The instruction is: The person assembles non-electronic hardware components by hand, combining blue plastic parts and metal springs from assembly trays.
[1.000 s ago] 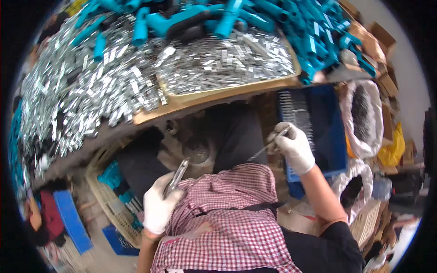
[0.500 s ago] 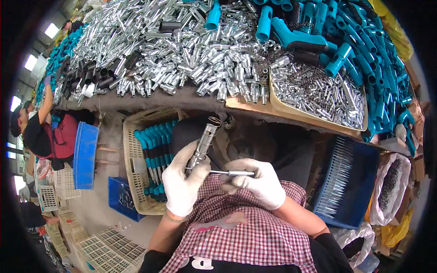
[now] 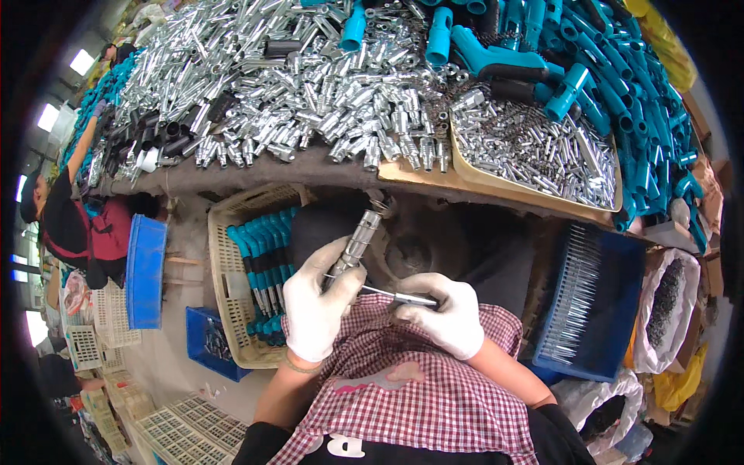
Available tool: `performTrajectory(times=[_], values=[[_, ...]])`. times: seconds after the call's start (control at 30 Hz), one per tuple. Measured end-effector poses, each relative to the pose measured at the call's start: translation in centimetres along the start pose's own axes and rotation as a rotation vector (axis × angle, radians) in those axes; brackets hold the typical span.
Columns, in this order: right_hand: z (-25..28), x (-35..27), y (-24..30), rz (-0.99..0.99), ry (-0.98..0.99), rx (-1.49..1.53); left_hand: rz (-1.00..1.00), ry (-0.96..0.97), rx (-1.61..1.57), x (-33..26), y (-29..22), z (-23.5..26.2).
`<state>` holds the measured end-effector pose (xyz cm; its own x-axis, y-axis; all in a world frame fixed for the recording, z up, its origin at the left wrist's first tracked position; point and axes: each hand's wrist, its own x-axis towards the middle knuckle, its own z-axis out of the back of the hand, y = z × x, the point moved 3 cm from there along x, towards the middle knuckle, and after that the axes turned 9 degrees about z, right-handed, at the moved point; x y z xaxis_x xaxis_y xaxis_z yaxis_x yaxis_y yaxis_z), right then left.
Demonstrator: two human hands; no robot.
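Note:
My left hand, in a white glove, is wrapped round a shiny slotted metal tube. The tube tilts up and away to the right, and a small wire coil shows at its upper end. In my gloved right hand is a thin metal rod with a thicker silver barrel, pinched between thumb and fingers. The rod's thin end reaches the left hand near the thumb; whether it enters the tube is hidden by the glove. Both hands are above the checked apron.
Heaps of silver metal fittings cover the bench, with teal handles at right and a tray of small pins. A cream crate of teal-handled parts stands left; a blue bin of rods, right. Another person works far left.
The tube now leans further right in my left hand. The rod in my right hand slopes more steeply. The whole view has shifted slightly.

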<state>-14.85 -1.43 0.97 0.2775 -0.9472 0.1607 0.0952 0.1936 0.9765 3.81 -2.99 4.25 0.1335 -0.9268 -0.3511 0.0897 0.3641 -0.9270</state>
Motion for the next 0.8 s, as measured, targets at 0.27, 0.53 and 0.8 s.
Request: performTrajectory(times=[0.27,0.53,0.8], values=[[-0.6,-0.6,-1.3,-0.099,-0.162,0.163,-0.141,-0.010,0.047,-0.6,1.3,-0.1],[3.4,-0.2,0.1,-0.040,-0.173,-0.147,-0.371,0.066,0.291,-1.1,1.0,0.7],[8.9,0.1,3.2,-0.083,-0.150,-0.202,-0.571,0.144,0.554,-1.5,-0.4,2.3]])
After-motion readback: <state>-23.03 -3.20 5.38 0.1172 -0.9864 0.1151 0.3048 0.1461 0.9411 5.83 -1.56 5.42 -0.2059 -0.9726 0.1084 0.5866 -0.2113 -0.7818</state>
